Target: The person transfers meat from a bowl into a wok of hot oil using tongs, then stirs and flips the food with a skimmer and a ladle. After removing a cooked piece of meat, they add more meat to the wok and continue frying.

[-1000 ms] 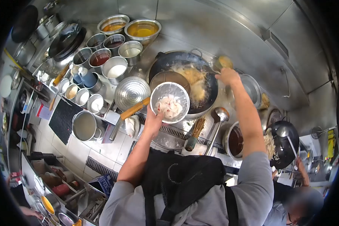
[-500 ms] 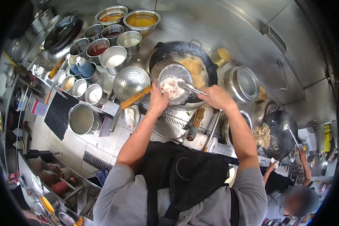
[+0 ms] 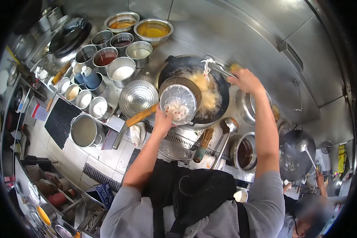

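Observation:
My left hand (image 3: 162,122) grips a bowl (image 3: 176,93) tilted over the near-left side of a large wok (image 3: 171,68). Pale, wet-coated pieces (image 3: 177,111) lie in it. Beneath the bowl, a round strainer (image 3: 196,88) with a wooden handle (image 3: 142,116) rests across the wok. My right hand (image 3: 246,81) is closed around metal tongs (image 3: 223,71) above the wok's far right side. From their tips hangs a white coated piece (image 3: 207,66). Foaming golden oil (image 3: 209,95) bubbles below it.
A perforated skimmer (image 3: 139,99) sits left of the wok, near several steel pots of sauces and powders (image 3: 122,72). To the near right are a ladle (image 3: 231,125), a bamboo brush (image 3: 204,141) and a pot of dark sauce (image 3: 245,154). A co-worker handles another wok (image 3: 297,156).
My right hand has lifted the tongs out of the bowl and swung up and right over the oil with a piece. My left hand and bowl shifted slightly nearer. The co-worker's wok has lost its food.

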Demonstrator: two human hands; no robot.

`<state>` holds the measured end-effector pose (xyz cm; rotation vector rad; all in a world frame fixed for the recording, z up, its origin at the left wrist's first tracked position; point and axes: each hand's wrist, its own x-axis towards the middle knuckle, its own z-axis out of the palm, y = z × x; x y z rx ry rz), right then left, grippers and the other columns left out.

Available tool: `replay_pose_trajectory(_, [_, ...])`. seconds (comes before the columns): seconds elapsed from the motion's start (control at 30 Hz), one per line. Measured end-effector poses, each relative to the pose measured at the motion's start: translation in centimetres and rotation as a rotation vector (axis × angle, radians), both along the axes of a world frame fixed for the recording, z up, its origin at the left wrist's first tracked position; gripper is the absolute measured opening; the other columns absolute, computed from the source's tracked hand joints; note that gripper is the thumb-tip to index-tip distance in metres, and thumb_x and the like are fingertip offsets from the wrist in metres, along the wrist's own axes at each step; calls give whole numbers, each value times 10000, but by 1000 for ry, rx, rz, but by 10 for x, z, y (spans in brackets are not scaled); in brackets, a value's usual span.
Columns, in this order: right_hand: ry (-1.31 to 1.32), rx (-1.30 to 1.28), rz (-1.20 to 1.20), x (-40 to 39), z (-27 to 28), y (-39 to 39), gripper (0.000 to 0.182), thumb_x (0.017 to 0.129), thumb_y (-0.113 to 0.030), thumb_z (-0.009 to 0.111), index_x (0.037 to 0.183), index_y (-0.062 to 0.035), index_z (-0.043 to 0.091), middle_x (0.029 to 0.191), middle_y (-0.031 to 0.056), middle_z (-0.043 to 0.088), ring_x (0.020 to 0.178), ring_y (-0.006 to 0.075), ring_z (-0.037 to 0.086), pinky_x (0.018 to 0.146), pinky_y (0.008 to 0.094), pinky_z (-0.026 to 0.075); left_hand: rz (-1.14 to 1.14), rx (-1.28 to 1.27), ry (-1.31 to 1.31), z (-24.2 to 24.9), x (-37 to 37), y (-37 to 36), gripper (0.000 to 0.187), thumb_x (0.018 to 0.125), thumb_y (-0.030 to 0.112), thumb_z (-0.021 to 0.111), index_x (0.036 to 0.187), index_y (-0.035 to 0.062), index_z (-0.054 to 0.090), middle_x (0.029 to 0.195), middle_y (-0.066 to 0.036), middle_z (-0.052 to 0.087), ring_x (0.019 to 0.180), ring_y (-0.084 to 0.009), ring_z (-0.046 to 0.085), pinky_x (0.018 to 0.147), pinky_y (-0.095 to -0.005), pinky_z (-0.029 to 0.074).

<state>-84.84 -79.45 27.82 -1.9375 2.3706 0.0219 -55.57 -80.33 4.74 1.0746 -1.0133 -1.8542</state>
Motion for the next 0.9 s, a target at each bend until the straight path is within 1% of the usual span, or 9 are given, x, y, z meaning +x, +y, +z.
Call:
replay_pose_trajectory(0.33, [147, 242, -151, -29, -104, -95, 516, 898, -447, 603, 1181, -18, 655, 1246, 210, 635, 1184, 350, 598, 991, 450, 488, 63, 48, 24, 5, 29, 18, 772, 873, -92, 497, 1514, 98, 109, 1415, -208, 390, 1157, -335, 588, 698, -398, 645])
replay_pose_trajectory(0.47, [191, 212, -204, -52, -101, -86, 571, 909, -493, 593, 1209, -9, 636, 1266, 216, 624, 1182, 360, 598, 993, 450, 485, 33, 27, 32, 15, 29, 15, 762, 875, -86, 500, 1515, 94, 126, 1419, -214, 387, 1165, -329, 584, 700, -389, 645])
replay_pose_trajectory(0.53, [169, 143, -196, -27, -65, -56, 565, 918, -489, 600, 1192, 3, 635, 1182, 231, 659, 1120, 363, 632, 948, 448, 498, 31, 38, 26, 19, 22, 9, 760, 872, -86, 504, 1514, 89, 135, 1420, -217, 386, 1161, -328, 585, 699, -386, 644])
replay_pose_trajectory(0.63, [-221, -18, 3, 15, -25, -2, 571, 917, -482, 620, 1175, 27, 627, 1052, 252, 689, 1024, 378, 667, 881, 454, 503, 77, -50, -7, -5, 11, -3, 735, 870, -84, 503, 1506, 49, 161, 1409, -223, 392, 1164, -333, 578, 672, -351, 646])
replay_pose_trajectory(0.7, [-329, 49, 187, 42, -25, 33, 563, 919, -477, 621, 1176, 23, 627, 1031, 253, 694, 994, 377, 676, 868, 454, 506, 147, -294, -237, -40, -1, -15, 717, 867, -70, 514, 1495, -12, 172, 1399, -247, 398, 1229, -376, 520, 831, -399, 612])
replay_pose_trajectory(0.73, [-343, 115, 258, 52, -27, 45, 555, 919, -479, 619, 1181, 10, 630, 1043, 252, 693, 990, 373, 678, 872, 453, 508, 136, -299, -232, -19, 0, -12, 717, 867, -70, 514, 1495, -12, 172, 1399, -247, 398, 1229, -376, 520, 831, -399, 612])
replay_pose_trajectory(0.8, [-120, 199, 275, 69, -61, 61, 477, 924, -439, 617, 1148, -19, 645, 1005, 233, 699, 957, 379, 676, 863, 468, 509, 69, -137, -34, 20, -2, -4, 713, 864, -29, 546, 1482, -59, 192, 1407, -294, 382, 1295, -425, 445, 1040, -442, 465])
replay_pose_trajectory(0.83, [-109, 251, 257, 81, -73, 63, 429, 923, -416, 617, 1124, -39, 652, 985, 224, 699, 948, 387, 670, 855, 480, 508, 51, -137, -27, 16, -7, -3, 713, 864, -29, 546, 1482, -59, 192, 1407, -294, 382, 1295, -425, 445, 1040, -442, 465])
replay_pose_trajectory(0.9, [-175, 283, 256, 83, -86, 68, 325, 920, -356, 613, 1065, -69, 662, 925, 203, 692, 919, 412, 652, 822, 509, 506, 68, -482, -351, 0, -16, -5, 716, 863, 21, 574, 1474, -59, 211, 1399, -326, 383, 1303, -465, 411, 1125, -452, 321])
